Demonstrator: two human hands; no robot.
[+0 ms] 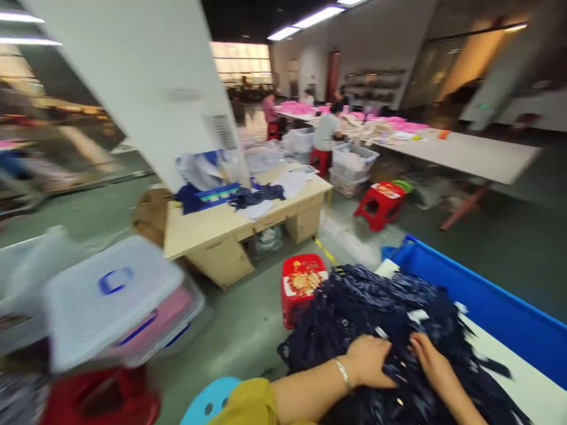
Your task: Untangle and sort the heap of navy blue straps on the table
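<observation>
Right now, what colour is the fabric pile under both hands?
Dark navy blue fabric pile, seen in the head view.

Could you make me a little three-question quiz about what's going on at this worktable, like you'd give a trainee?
1. True or false: both hands rest on the heap of dark navy fabric pieces.
2. Which wrist wears a thin bracelet? A) left B) right C) neither
3. What colour is the stool just beyond the heap?

Key
1. True: the left hand and right hand both lie on it, fingers among the pieces.
2. A, the left.
3. Red, with a printed picture on its seat.
</observation>
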